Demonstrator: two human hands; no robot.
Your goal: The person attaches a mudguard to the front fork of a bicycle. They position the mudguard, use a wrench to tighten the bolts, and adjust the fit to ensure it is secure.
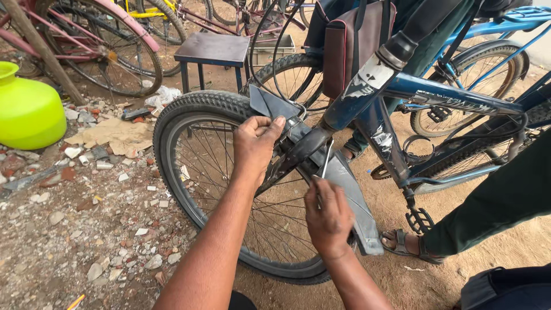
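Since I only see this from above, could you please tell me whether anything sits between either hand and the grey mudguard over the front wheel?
Nothing visible does. The left hand already rests on the mudguard above the tyre. The right hand is against its lower part, holding a thin metal tool up near the fork.

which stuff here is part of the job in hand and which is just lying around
In hand: left hand on the grey mudguard; right hand holding a thin metal tool; front wheel of the blue bicycle.

Lying about: green pot, small stool, cardboard scrap, pink bicycle, rubble.
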